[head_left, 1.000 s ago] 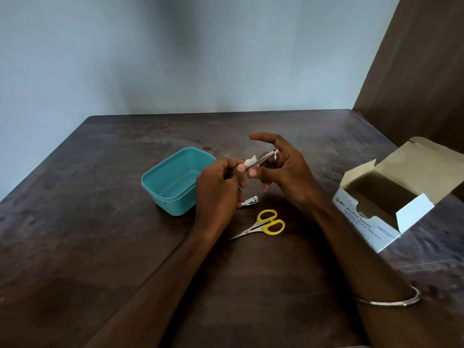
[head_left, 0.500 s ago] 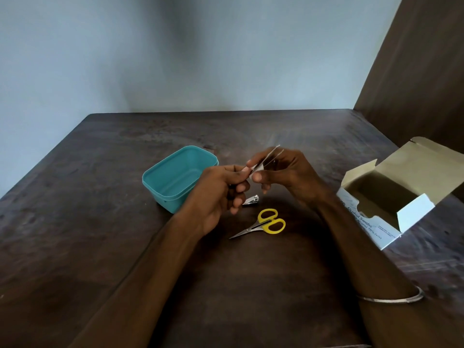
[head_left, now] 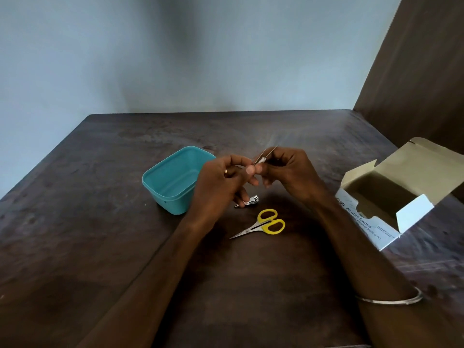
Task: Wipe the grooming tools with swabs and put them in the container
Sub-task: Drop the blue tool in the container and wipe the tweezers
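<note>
My right hand holds thin metal tweezers, whose two prongs point up and to the right above the fingers. My left hand pinches a small white swab against the tweezers' lower part. Both hands hover above the table, just right of the empty teal container. A silver nail clipper lies on the table under my left hand, partly hidden by its fingers. Yellow-handled scissors lie shut in front of the clipper, tips pointing left.
An open cardboard box of alcohol swabs sits at the right, its flaps raised. The dark wooden table meets a pale wall behind and a brown panel at the right.
The tweezers have tilted from nearly level to pointing up and right. The swab has slid along them as both hands came closer together.
</note>
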